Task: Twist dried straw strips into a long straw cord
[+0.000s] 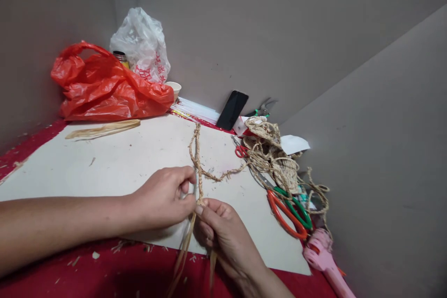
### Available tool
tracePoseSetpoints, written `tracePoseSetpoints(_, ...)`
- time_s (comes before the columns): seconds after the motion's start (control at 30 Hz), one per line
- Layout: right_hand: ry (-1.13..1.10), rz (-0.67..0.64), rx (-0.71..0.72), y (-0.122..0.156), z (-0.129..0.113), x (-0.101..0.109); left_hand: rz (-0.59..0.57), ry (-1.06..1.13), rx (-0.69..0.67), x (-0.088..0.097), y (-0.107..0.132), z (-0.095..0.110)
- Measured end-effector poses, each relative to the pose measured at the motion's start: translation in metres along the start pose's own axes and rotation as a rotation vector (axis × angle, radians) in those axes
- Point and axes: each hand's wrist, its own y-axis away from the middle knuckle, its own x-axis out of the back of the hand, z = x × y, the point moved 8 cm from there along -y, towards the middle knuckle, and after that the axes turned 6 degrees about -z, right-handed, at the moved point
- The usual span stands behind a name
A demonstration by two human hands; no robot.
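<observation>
A braided straw cord [200, 184] runs down the middle of the white sheet, looping at its far end and trailing right toward a pile of cord. My right hand [226, 233] pinches the near end of the braid between thumb and fingers. Just to the left, my left hand [171, 195] is closed, its thumb and finger at a straw strand beside the braid; its fingertips are partly hidden. Loose straw strands [185, 251] hang from under the hands over the near edge, and another piece shows below my right hand.
The white sheet [139, 153] lies on a red cloth. Coiled cord [284, 170], large scissors [286, 216], small red-handled scissors [240, 150] and a pink tool [324, 258] lie right. A phone [232, 110], pliers [261, 109], red bag [111, 91] and straw bundle [103, 129] sit farther back.
</observation>
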Motion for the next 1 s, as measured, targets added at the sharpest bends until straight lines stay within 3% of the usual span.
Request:
tracePoseSetpoints(0.03,0.002,-0.014,-0.011,0.000,0.000,0.000,-0.035,0.081,0.020,-0.003,-0.003,-0.004)
tracePoseSetpoints(0.13,0.035,-0.047,-0.039,-0.002,-0.002,0.001,-0.313,0.401,0.201,-0.035,-0.006,-0.023)
tracePoseSetpoints(0.2,0.072,-0.067,-0.068,-0.003,-0.002,0.002,-0.406,0.507,0.249,-0.049,-0.005,-0.029)
tracePoseSetpoints(0.37,0.109,-0.128,-0.141,-0.005,-0.001,0.004,-0.264,0.365,0.124,-0.039,-0.011,-0.029)
tracePoseSetpoints(0.6,0.267,-0.143,-0.077,-0.009,-0.006,0.009,-0.251,0.103,0.029,-0.027,-0.013,-0.020)
tracePoseSetpoints(0.77,0.550,-0.074,-0.018,-0.004,-0.017,0.009,-0.356,0.264,0.082,-0.036,-0.015,-0.028)
tracePoseSetpoints(1.0,0.910,0.005,0.131,0.003,-0.035,0.002,-0.462,0.519,0.265,-0.047,-0.009,-0.036)
